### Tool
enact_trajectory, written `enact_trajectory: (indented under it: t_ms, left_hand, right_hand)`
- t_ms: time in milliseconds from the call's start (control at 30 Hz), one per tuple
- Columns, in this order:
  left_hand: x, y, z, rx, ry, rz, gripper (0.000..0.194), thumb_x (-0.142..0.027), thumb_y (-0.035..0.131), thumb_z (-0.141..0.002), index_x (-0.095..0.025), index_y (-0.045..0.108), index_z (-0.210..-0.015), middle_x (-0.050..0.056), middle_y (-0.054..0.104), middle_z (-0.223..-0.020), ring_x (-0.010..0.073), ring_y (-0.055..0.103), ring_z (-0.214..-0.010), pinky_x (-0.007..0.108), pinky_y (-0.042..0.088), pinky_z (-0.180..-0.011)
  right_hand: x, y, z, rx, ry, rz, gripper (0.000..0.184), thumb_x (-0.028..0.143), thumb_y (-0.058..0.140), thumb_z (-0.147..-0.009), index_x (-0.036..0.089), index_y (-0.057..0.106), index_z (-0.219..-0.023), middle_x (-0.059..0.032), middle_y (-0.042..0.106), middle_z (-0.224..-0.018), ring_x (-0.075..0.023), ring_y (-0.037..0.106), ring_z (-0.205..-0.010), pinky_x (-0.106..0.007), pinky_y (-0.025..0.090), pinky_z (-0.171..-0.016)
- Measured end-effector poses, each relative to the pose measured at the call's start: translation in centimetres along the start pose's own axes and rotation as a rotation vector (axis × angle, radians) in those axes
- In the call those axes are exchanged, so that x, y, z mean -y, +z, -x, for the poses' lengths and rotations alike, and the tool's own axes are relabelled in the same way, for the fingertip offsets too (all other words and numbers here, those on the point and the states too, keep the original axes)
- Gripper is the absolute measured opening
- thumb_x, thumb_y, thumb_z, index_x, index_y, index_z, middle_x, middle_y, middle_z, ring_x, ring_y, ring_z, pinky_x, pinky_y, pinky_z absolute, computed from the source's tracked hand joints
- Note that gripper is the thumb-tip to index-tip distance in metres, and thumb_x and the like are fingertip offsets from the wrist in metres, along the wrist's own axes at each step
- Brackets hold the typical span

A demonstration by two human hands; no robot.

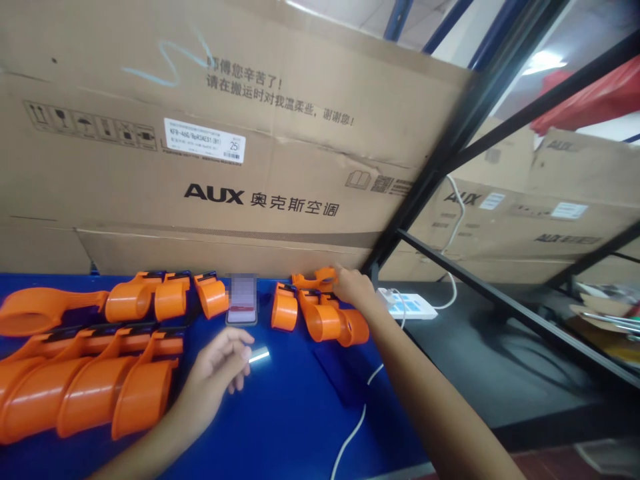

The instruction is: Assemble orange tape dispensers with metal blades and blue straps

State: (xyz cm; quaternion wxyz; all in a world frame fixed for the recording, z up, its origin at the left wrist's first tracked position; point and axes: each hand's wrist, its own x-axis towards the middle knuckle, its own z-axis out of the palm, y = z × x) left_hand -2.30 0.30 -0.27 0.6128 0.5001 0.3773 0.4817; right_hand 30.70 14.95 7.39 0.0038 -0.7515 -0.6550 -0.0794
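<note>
My left hand (pixel 220 367) hovers over the blue table top (pixel 290 413), fingers curled round a small shiny silver piece (pixel 259 355). My right hand (pixel 353 288) reaches far forward and grips an orange plastic part (pixel 313 279) lying at the back of a small cluster of orange cups (pixel 320 319). To the left lie several larger orange scoop-shaped parts (pixel 80 393) in rows. A phone (pixel 242 300) stands between the two groups of orange parts.
A big AUX cardboard box (pixel 215 133) stands behind the table. A white power strip (pixel 407 305) with its cable lies on the black surface to the right. Black shelf struts (pixel 500 313) cross the right side, with more boxes behind.
</note>
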Motion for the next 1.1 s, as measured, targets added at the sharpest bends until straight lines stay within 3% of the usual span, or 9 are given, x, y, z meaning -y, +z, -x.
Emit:
enact_trajectory:
  t_ms: [167, 367, 533, 667, 767, 833, 967, 1100]
  left_hand:
    - [-0.3, 0.2, -0.1, -0.029, -0.003, 0.009, 0.027, -0.043, 0.070, -0.088, -0.023, 0.068, -0.105, 0.000, 0.062, -0.074, 0.0139, 0.056, -0.056, 0.025, 0.041, -0.051]
    - [-0.2, 0.3, 0.1, -0.012, -0.012, 0.037, 0.027, -0.043, 0.069, -0.089, -0.023, 0.067, -0.106, 0.000, 0.060, -0.074, 0.0138, 0.056, -0.056, 0.025, 0.042, -0.052]
    - [-0.2, 0.2, 0.1, 0.012, -0.001, 0.035, 0.027, -0.045, 0.066, -0.092, -0.023, 0.064, -0.108, -0.002, 0.058, -0.075, 0.0130, 0.056, -0.058, 0.025, 0.043, -0.053]
    - [0.1, 0.2, 0.0, 0.021, 0.002, 0.022, 0.026, -0.045, 0.065, -0.093, -0.024, 0.064, -0.109, -0.002, 0.057, -0.076, 0.0131, 0.056, -0.059, 0.025, 0.042, -0.052]
    - [0.1, 0.4, 0.1, 0.040, 0.028, 0.010, 0.031, -0.042, 0.068, -0.092, -0.024, 0.063, -0.117, 0.001, 0.061, -0.084, 0.0147, 0.059, -0.065, 0.026, 0.044, -0.054]
    - [0.0, 0.6, 0.4, 0.062, 0.066, 0.012, 0.043, -0.040, 0.070, -0.091, -0.027, 0.059, -0.130, 0.006, 0.066, -0.100, 0.0181, 0.063, -0.077, 0.028, 0.048, -0.061]
    - [-0.2, 0.7, 1.1, 0.144, 0.210, 0.039, 0.067, -0.035, 0.070, -0.091, -0.034, 0.040, -0.151, 0.014, 0.056, -0.143, 0.0288, 0.063, -0.112, 0.040, 0.053, -0.087]
    - [0.8, 0.1, 2.2, 0.242, 0.330, 0.033, 0.066, -0.034, 0.068, -0.093, -0.041, 0.038, -0.151, 0.009, 0.046, -0.155, 0.0333, 0.053, -0.131, 0.050, 0.045, -0.107]
  right_hand:
    - [0.1, 1.3, -0.6, -0.022, 0.049, -0.003, 0.041, 0.020, 0.047, -0.099, 0.018, 0.051, -0.139, -0.0192, 0.069, -0.118, -0.0283, 0.068, -0.106, -0.034, 0.046, -0.082]
    - [-0.7, 0.5, -0.5, -0.115, 0.122, 0.013, 0.040, 0.018, 0.046, -0.097, 0.015, 0.050, -0.136, -0.0214, 0.059, -0.121, -0.0315, 0.070, -0.100, -0.036, 0.049, -0.076]
    - [-1.7, -1.9, 0.6, -0.289, 0.144, -0.015, 0.040, 0.017, 0.048, -0.093, 0.015, 0.053, -0.133, -0.0193, 0.056, -0.118, -0.0307, 0.069, -0.090, -0.036, 0.047, -0.070]
    - [-1.2, -5.7, 2.7, -0.458, 0.090, -0.052, 0.038, 0.020, 0.053, -0.088, 0.016, 0.057, -0.126, -0.0164, 0.057, -0.112, -0.0290, 0.064, -0.085, -0.035, 0.044, -0.068]
    - [1.1, -9.2, 5.3, -0.608, -0.039, -0.111, 0.036, 0.019, 0.057, -0.083, 0.017, 0.058, -0.119, -0.0143, 0.056, -0.109, -0.0274, 0.060, -0.085, -0.035, 0.042, -0.069]
    - [3.5, -11.1, 7.6, -0.626, -0.124, -0.155, 0.034, 0.013, 0.057, -0.077, 0.018, 0.058, -0.111, -0.0128, 0.056, -0.106, -0.0258, 0.058, -0.082, -0.034, 0.041, -0.068]
    - [8.5, -12.4, 11.8, -0.446, -0.266, -0.213, 0.030, 0.010, 0.053, -0.073, 0.019, 0.053, -0.102, -0.0102, 0.057, -0.104, -0.0215, 0.055, -0.073, -0.031, 0.036, -0.063]
    - [12.1, -10.6, 14.8, -0.248, -0.244, -0.182, 0.028, 0.011, 0.049, -0.074, 0.019, 0.052, -0.101, -0.0084, 0.057, -0.099, -0.0169, 0.047, -0.057, -0.031, 0.028, -0.055]
